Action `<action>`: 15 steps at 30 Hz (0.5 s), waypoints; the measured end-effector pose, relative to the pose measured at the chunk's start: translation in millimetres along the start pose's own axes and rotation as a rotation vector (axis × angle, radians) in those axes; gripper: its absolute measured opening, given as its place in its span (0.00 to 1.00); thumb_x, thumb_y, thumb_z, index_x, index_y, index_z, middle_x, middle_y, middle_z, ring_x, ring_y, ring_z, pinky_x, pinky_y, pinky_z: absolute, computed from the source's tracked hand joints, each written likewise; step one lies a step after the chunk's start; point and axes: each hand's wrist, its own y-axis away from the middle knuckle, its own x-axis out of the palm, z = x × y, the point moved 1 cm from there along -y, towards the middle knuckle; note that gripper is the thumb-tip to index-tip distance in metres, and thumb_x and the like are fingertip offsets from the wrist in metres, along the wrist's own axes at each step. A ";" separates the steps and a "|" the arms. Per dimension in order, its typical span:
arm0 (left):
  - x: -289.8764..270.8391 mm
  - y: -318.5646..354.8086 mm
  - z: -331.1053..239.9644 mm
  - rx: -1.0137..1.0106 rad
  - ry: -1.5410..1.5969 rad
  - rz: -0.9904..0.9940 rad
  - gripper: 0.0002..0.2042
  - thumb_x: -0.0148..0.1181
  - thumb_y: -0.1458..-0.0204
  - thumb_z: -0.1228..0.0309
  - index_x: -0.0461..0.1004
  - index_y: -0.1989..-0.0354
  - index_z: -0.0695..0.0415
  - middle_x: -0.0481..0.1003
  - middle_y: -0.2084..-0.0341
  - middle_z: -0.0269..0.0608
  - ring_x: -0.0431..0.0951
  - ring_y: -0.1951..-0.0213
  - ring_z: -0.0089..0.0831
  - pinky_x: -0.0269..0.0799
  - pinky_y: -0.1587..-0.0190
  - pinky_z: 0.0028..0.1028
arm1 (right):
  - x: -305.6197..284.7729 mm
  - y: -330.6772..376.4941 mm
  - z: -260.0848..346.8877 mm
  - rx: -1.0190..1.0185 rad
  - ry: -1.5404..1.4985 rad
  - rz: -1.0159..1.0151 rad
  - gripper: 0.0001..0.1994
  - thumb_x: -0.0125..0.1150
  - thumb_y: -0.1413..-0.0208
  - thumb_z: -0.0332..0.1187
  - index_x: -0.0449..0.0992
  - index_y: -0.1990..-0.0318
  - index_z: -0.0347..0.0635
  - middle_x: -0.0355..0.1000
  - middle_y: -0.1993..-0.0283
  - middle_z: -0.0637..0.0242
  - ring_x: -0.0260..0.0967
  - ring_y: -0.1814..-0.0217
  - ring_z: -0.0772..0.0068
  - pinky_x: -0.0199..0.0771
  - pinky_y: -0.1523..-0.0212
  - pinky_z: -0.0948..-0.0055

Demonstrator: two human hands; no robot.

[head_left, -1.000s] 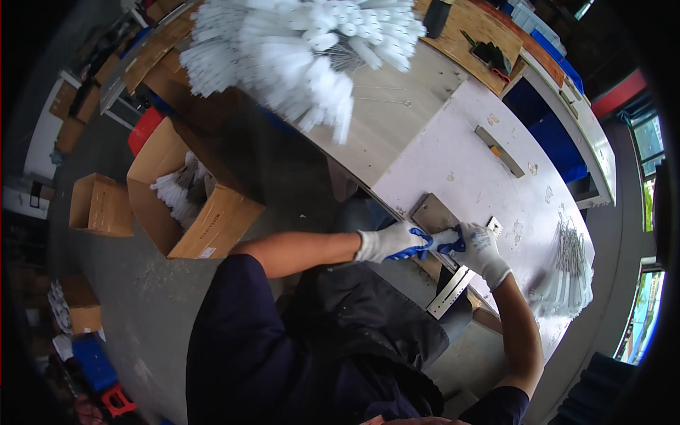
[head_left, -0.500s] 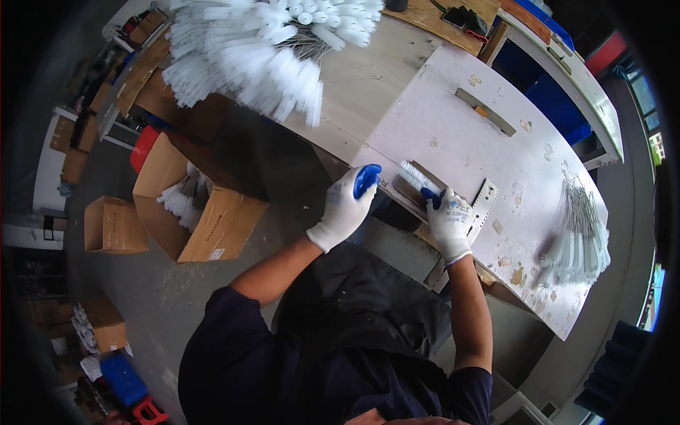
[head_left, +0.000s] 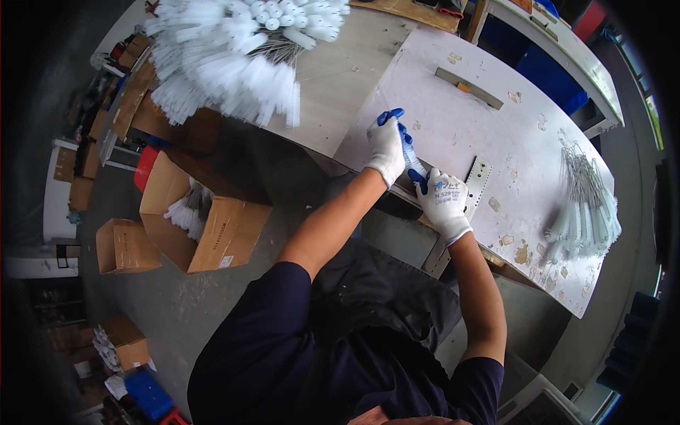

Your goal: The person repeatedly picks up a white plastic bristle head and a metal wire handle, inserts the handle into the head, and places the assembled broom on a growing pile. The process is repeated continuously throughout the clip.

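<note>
Both gloved hands have come together at the near edge of the white worktable (head_left: 496, 134), where half a second ago the left hand was raised apart.

The left hand (head_left: 387, 147) now sits just beyond the right hand (head_left: 443, 202); the two close on one small pale brush-like piece (head_left: 414, 164) pinched between their blue-coated fingertips, so the work appears to have moved from reaching to handling that piece. The left fingers curl narrowly round its far end; the right fingers clamp its near end. Just right of the right fingertips lies one perforated metal strip (head_left: 479, 178). Well beyond the left fingers lies one large heap of white brushes (head_left: 234, 49); well to the right of the right hand, one smaller bundle of finished brushes (head_left: 584, 205). Individual brushes cannot be counted. Left of the left forearm stands one open cardboard box (head_left: 205, 212) holding more brushes.
</note>
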 end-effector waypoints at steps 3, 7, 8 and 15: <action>30.6 -13.8 16.8 -0.018 -0.152 0.139 0.12 0.48 0.47 0.77 0.81 0.64 0.54 0.65 0.84 0.28 0.62 0.84 0.20 0.60 0.80 0.24 | 9.0 0.6 -4.0 -0.036 -0.002 -0.030 0.17 0.65 0.45 0.48 0.76 0.64 0.43 0.79 0.69 0.56 0.79 0.64 0.53 0.76 0.60 0.56; 69.5 -21.7 47.9 0.025 -0.579 0.294 0.12 0.49 0.45 0.75 0.82 0.66 0.58 0.68 0.85 0.29 0.62 0.85 0.20 0.57 0.82 0.27 | 20.6 -2.4 -5.7 -0.075 -0.006 -0.154 0.15 0.63 0.44 0.48 0.77 0.70 0.45 0.79 0.72 0.58 0.79 0.70 0.55 0.77 0.65 0.57; 69.7 -22.3 43.9 -0.031 -0.543 0.302 0.12 0.50 0.44 0.74 0.82 0.65 0.59 0.69 0.84 0.30 0.63 0.84 0.21 0.60 0.80 0.28 | 18.2 -3.5 -7.5 -0.056 -0.034 -0.147 0.15 0.63 0.44 0.48 0.76 0.70 0.45 0.79 0.72 0.58 0.79 0.70 0.54 0.77 0.65 0.57; -13.4 -51.1 -35.9 0.739 -1.229 0.288 0.10 0.58 0.43 0.63 0.77 0.62 0.57 0.78 0.71 0.53 0.77 0.67 0.54 0.72 0.59 0.50 | 8.5 -7.1 -3.9 -0.021 -0.059 -0.173 0.16 0.61 0.43 0.49 0.77 0.73 0.46 0.79 0.74 0.58 0.78 0.70 0.54 0.76 0.65 0.57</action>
